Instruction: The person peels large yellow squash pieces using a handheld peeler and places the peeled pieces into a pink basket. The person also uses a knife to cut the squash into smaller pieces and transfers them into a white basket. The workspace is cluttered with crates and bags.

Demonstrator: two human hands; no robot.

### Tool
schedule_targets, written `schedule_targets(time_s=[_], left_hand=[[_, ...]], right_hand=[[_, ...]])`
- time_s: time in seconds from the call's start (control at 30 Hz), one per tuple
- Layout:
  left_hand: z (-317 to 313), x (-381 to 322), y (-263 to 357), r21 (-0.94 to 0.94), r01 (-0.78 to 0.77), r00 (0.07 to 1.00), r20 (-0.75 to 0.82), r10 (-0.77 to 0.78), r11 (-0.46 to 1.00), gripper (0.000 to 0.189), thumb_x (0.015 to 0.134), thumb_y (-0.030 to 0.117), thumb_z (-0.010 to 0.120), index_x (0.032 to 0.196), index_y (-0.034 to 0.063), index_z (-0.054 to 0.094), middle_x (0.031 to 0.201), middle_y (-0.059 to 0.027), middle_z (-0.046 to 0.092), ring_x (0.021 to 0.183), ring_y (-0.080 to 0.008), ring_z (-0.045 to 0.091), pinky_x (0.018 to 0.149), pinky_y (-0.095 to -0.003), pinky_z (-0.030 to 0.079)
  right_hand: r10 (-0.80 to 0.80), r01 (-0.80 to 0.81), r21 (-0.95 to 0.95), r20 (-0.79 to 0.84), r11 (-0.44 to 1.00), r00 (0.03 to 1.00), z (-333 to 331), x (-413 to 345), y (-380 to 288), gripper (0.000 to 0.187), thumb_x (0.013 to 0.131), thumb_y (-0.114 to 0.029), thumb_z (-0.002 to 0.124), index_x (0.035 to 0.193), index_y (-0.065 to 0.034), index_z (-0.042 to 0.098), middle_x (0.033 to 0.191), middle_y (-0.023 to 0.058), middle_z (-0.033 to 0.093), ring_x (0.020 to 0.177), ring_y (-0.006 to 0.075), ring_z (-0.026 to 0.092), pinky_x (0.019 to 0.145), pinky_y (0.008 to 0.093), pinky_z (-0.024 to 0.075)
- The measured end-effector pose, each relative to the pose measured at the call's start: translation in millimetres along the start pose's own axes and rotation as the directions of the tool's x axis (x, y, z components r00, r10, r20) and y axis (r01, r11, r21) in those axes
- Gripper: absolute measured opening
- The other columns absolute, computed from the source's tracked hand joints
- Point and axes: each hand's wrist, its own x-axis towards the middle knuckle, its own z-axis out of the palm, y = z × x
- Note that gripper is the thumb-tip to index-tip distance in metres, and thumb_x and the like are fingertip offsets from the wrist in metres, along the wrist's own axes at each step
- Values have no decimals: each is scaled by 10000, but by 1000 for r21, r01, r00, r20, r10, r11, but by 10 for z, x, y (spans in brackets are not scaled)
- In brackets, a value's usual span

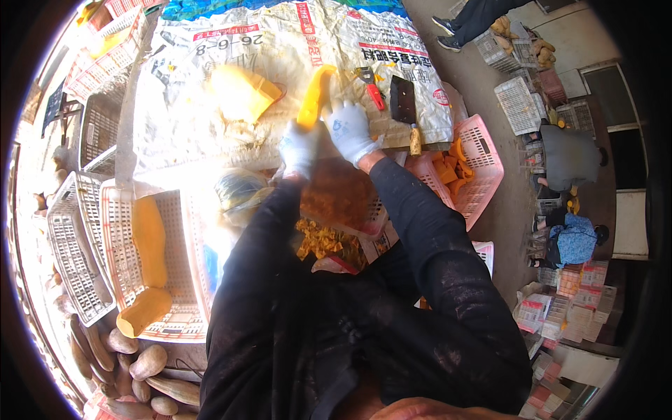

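Note:
My gloved left hand (299, 148) grips the near end of a long peeled piece of orange squash (316, 97) over a table covered with white woven sacks (299, 47). Beside it my gloved right hand (348, 128) rests close to the squash, its fingers pointing away from me; whether it touches the piece cannot be told. Further left on the sack lies a larger block of squash (247, 94), washed out by bright light. To the right of my hands are a peeler with a red handle (375, 96) and a black cleaver (402, 100) with a wooden handle.
A pink crate (485, 157) at the table's right holds cut orange pieces (452, 167). Peelings (331, 239) lie below my arms. Left stands a crate (191, 262) with peeled squash (149, 236). Unpeeled squashes (149, 362) lie lower left. Other people (569, 157) are at the far right among crates.

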Motion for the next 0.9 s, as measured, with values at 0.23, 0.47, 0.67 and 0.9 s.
schedule_targets(time_s=[0.23, 0.47, 0.67, 0.9], left_hand=[[173, 88, -222, -179, 6, 998, -53, -16, 984, 517, 833, 388, 756, 1133, -25, 670, 960, -195, 735, 872, -244, 724, 808, -335, 548], [-152, 197, -140, -355, 162, 923, 384, -14, 921, 589, 895, 404, 735, 1289, -15, 610, 983, -91, 696, 713, -120, 658, 600, -277, 546], [-359, 758, 529, 319, -250, 895, 436, 93, 914, 584, 825, 497, 695, 1092, -23, 708, 1009, -234, 738, 994, -337, 717, 878, -397, 536], [109, 977, 372, 397, -268, 914, 392, 102, 878, 397, 808, 310, 678, 1046, -4, 723, 950, -244, 734, 929, -365, 726, 836, -408, 555]], right_hand=[[-114, 154, -113, 300, 982, 947, 43, 80, -78, 169, 884, -188, 574, 933, -155, 732, 991, 40, 663, 933, 214, 625, 754, 369, 497], [-65, 61, 50, 96, 997, 993, 93, -77, 7, 145, 890, -187, 584, 940, -138, 711, 986, 41, 648, 920, 234, 621, 741, 385, 491], [-67, 80, 110, -114, 991, 991, 139, -171, 18, 121, 877, -204, 618, 967, -185, 697, 977, 30, 609, 934, 228, 597, 749, 393, 485], [33, -30, -18, 171, 999, 985, -18, -124, -57, 125, 892, -207, 610, 871, -170, 727, 996, 33, 620, 961, 222, 596, 753, 372, 475]])
